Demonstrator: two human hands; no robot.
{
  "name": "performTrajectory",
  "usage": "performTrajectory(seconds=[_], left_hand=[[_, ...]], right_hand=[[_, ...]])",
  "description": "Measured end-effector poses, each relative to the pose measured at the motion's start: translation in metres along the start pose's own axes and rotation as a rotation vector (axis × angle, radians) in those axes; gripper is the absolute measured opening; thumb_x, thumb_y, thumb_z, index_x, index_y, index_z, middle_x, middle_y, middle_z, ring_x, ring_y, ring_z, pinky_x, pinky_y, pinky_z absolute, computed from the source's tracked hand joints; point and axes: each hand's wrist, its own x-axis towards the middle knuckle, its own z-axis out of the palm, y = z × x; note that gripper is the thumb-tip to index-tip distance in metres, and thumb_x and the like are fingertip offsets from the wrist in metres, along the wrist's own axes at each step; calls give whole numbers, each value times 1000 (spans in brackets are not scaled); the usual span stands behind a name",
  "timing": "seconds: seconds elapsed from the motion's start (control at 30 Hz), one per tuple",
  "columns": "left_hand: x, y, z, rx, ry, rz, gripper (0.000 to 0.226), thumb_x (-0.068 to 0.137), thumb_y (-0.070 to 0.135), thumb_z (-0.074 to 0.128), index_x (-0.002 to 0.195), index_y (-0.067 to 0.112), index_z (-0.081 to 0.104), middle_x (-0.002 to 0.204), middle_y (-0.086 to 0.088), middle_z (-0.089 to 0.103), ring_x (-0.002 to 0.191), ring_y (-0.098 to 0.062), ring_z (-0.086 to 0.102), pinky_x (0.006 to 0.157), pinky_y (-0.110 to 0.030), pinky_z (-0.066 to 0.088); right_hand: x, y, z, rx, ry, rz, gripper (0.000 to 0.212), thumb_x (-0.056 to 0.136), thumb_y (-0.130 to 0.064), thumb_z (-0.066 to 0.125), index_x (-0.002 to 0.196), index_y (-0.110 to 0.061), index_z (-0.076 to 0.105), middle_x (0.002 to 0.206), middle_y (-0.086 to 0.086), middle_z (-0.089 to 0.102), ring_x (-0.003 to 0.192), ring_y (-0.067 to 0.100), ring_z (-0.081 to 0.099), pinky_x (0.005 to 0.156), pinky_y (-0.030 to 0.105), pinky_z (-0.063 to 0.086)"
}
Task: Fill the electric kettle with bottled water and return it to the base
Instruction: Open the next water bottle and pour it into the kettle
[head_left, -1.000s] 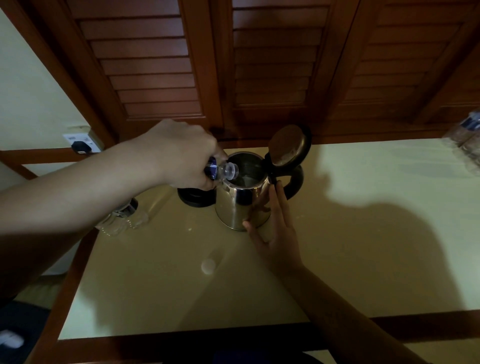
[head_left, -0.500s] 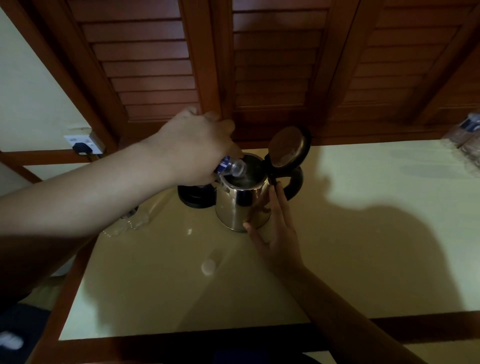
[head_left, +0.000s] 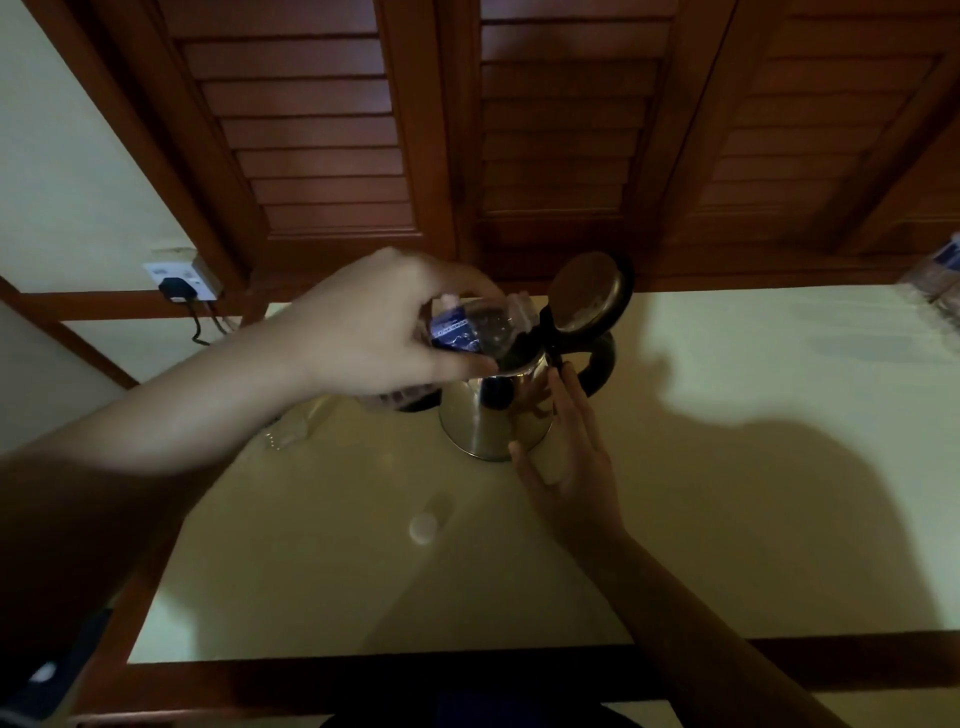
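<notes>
A steel electric kettle (head_left: 488, 421) stands on the pale table (head_left: 727, 467), its round lid (head_left: 589, 293) flipped up and its black handle (head_left: 602, 361) to the right. My left hand (head_left: 374, 332) grips a clear water bottle with a blue label (head_left: 467, 327), tipped steeply so its neck points down into the kettle's mouth. My right hand (head_left: 566, 457) rests with straight fingers against the kettle's near side. The black base (head_left: 415, 402) lies just left of the kettle, mostly hidden behind my left hand.
A white bottle cap (head_left: 422, 527) lies on the table in front of the kettle. Clear glassware (head_left: 291, 436) sits near the left edge. A plugged wall socket (head_left: 179, 283) is at the back left. More plastic bottles (head_left: 940, 280) lie at the far right. Wooden shutters stand behind.
My left hand has raised the bottle's bottom and tipped it more steeply over the kettle's mouth. My right hand stays against the kettle's side.
</notes>
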Motion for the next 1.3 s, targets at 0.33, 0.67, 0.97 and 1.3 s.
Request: performTrajectory(seconds=[0.33, 0.67, 0.97, 1.3], left_hand=[[-74, 5, 109, -644, -6, -287, 51, 77, 23, 89, 121, 27, 63, 115, 15, 72, 106, -7, 71, 90, -37, 61], [-109, -28, 162, -416, 142, -194, 64, 75, 42, 91, 131, 27, 65, 119, 12, 66, 108, -5, 64, 88, -18, 48], [-137, -62, 185, -57, -58, -235, 47, 91, 55, 56, 128, 29, 68, 119, 7, 63, 100, -14, 59, 85, -43, 56], [-94, 7, 100, -371, 251, -127, 31, 95, 40, 70, 124, 30, 72, 107, 18, 63, 93, -6, 60, 75, -10, 43]], right_hand=[[-38, -25, -25, 236, -190, -141, 82, 92, -32, 80, 157, -3, 40, 162, -1, 47, 147, 18, 50, 113, 37, 49], [-54, -18, -4, 219, -309, -27, 69, 91, -31, 83, 152, -27, 52, 145, -12, 64, 129, 3, 64, 100, 36, 60], [-54, -21, 2, 201, -309, -15, 72, 91, -24, 85, 152, -31, 48, 140, -35, 56, 127, -9, 61, 101, 15, 51], [-60, -20, 9, 208, -239, -8, 71, 93, -29, 82, 154, -34, 47, 142, -19, 64, 127, -2, 64, 102, 23, 55]])
